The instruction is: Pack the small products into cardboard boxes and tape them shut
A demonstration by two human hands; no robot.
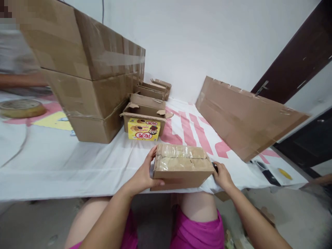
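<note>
A taped cardboard box (185,178) sits at the front edge of the table, its top covered in shiny clear tape. My left hand (145,174) grips its left end, thumb on the near side and fingers around the far corner. At the box's right end, my right hand (223,176) is closed around a small dark object (215,167), mostly hidden by the fingers; I cannot make out its kind. Just beyond the box stands a yellow snack box (144,130), leaning against an open cardboard box (145,112).
Stacked large cartons (88,100) rise at the left. More open boxes (150,91) line up behind. A big cardboard sheet (243,117) stands at the right, near a phone-like dark item (269,176) and a yellow tape roll (285,174). Another tape roll (22,108) lies left, near another person's arm (23,80).
</note>
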